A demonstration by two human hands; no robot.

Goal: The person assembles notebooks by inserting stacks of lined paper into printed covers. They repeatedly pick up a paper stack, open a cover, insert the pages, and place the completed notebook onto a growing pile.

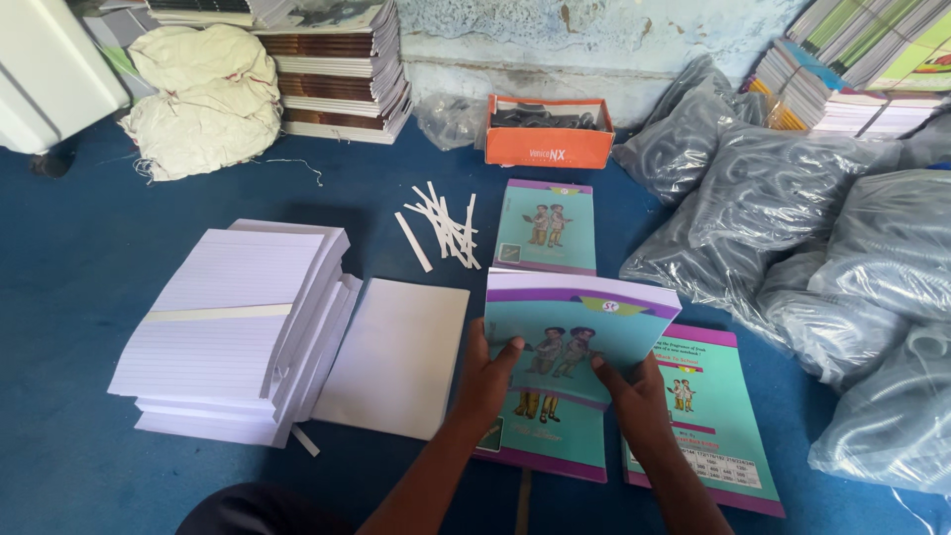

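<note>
My left hand (487, 378) and my right hand (634, 394) grip the lower edge of a teal and purple notebook cover (575, 332), which is wrapped around a block of white pages and tilted up off the floor. Under it lies another teal cover sheet (543, 441), flat. A third cover (718, 421) lies to the right of my right hand, and a fourth cover (546, 226) lies farther away. A plain white page block (396, 357) rests just left of my left hand.
A tall stack of lined paper (233, 332) stands at the left. White paper strips (441, 226) lie scattered beyond. An orange box (549, 132), stacked books (337, 69), a cloth bundle (203, 99) and grey plastic bags (822, 258) ring the blue floor (79, 267).
</note>
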